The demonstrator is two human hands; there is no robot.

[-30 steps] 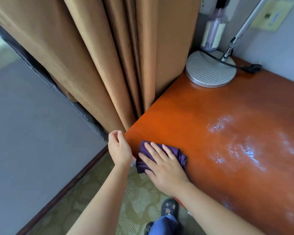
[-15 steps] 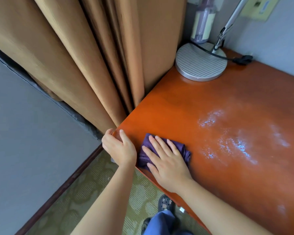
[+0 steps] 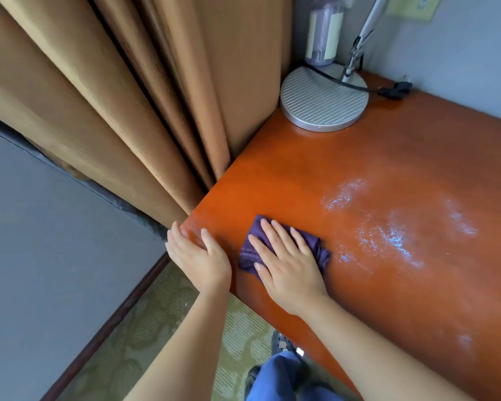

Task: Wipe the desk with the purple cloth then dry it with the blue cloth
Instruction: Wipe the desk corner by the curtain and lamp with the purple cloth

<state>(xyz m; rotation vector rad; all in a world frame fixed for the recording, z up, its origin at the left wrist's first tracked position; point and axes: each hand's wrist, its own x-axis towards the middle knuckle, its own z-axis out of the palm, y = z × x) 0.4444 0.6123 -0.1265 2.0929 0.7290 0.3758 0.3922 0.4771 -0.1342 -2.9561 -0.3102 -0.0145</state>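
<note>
A: What sits around the hands?

B: Beyond the right hand's (image 3: 287, 264) fingertips the orange desk (image 3: 388, 157) runs back to a round ribbed lamp base (image 3: 321, 102), with a black cord (image 3: 353, 85) lying across it and a pale bottle (image 3: 323, 36) behind it at the wall. Off to that hand's outer side, a wet, glistening patch (image 3: 388, 235) lies on the wood. Tan curtains (image 3: 128, 96) hang against the desk edge just past the left hand (image 3: 197, 256).

A: And the purple cloth?

B: The purple cloth (image 3: 313, 241) lies bunched on the desk near its front corner, directly under the right palm.

A: How do the hands lie?

B: The right hand is flat, fingers straight and spread, pressing the cloth down without gripping it. The left hand is also uncurled and holds nothing; it rests on the desk corner, thumb on the top, fingers toward the curtain side. Both forearms reach in from the near edge.
</note>
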